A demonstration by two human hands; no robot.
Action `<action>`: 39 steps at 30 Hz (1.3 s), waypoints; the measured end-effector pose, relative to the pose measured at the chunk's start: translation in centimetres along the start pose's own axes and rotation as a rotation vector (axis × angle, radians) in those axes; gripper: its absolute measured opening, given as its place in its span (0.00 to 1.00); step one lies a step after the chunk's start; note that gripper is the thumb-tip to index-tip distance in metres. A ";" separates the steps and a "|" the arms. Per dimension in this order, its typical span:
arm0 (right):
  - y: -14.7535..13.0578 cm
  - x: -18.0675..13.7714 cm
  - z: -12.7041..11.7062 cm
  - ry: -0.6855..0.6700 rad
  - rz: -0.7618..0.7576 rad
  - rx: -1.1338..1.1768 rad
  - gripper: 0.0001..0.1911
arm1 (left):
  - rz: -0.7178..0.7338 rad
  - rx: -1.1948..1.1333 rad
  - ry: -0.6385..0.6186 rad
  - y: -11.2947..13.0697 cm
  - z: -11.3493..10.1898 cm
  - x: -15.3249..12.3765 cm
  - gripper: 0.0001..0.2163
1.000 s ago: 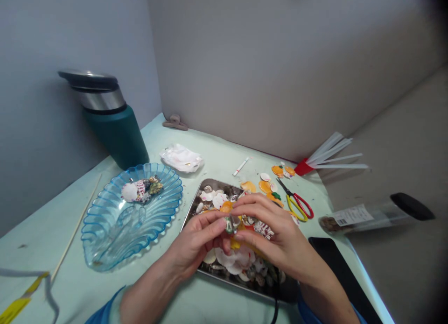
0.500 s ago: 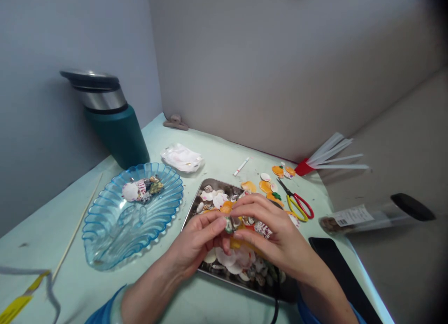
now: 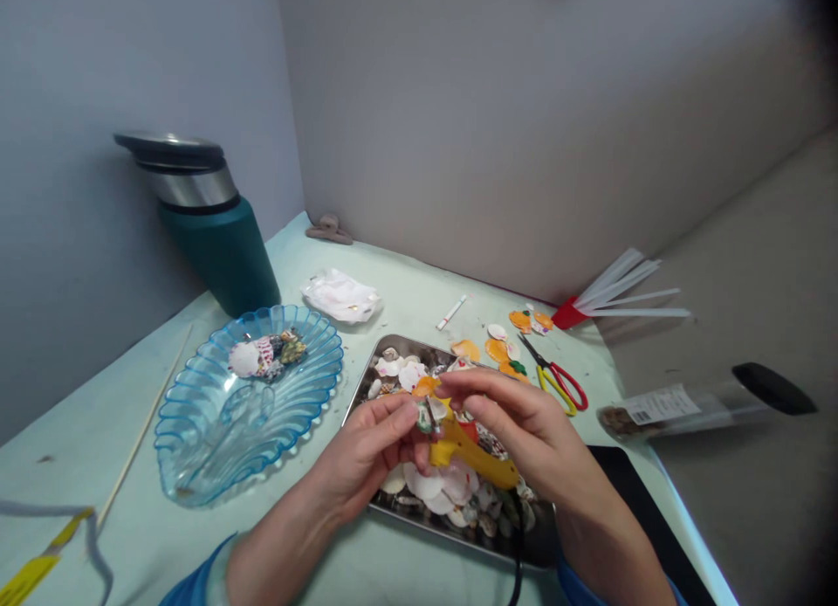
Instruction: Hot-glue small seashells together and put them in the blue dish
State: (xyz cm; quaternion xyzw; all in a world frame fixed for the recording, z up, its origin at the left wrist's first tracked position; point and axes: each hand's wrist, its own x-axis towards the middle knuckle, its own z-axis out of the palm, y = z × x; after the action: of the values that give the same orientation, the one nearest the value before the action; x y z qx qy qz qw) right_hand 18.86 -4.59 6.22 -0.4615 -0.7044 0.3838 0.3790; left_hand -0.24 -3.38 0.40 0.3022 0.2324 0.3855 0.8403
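Over the metal tray, my left hand pinches a small shell piece with white and green patches and a thin metallic strip on it. My right hand hovers just right of that piece, fingers curved and apart, with nothing visible between them. Beneath it, a yellow hot glue gun lies across the shells, its black cord running down over the tray's near edge. Many white, orange and speckled shells fill the tray.
To the left, a blue scalloped glass dish holds a shell cluster. Behind it stands a teal bottle. Scissors, loose orange shells, glue sticks in a red holder and a clear tube lie rightward.
My right hand has drawn back to the right from the shell piece and its fingers have parted, uncovering more of the yellow glue gun. My left hand stays nearly still, keeping its pinch.
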 end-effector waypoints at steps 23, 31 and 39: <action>1.5 1.5 0.1 0.092 0.317 1.013 0.11 | 0.004 0.003 0.022 -0.1 -0.2 0.1 0.13; 1.5 1.6 -0.1 0.165 0.385 1.033 0.08 | -0.003 -0.008 0.028 -0.2 -0.1 0.0 0.12; 1.4 1.7 -0.2 0.135 0.366 1.004 0.05 | -0.006 0.001 0.026 -0.1 -0.1 0.1 0.14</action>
State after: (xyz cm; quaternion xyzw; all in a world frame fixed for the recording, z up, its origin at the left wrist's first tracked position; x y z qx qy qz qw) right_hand 19.03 -2.59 5.36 -0.3624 -0.3167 0.7024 0.5244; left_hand -0.18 -3.28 0.26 0.2971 0.2445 0.3867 0.8381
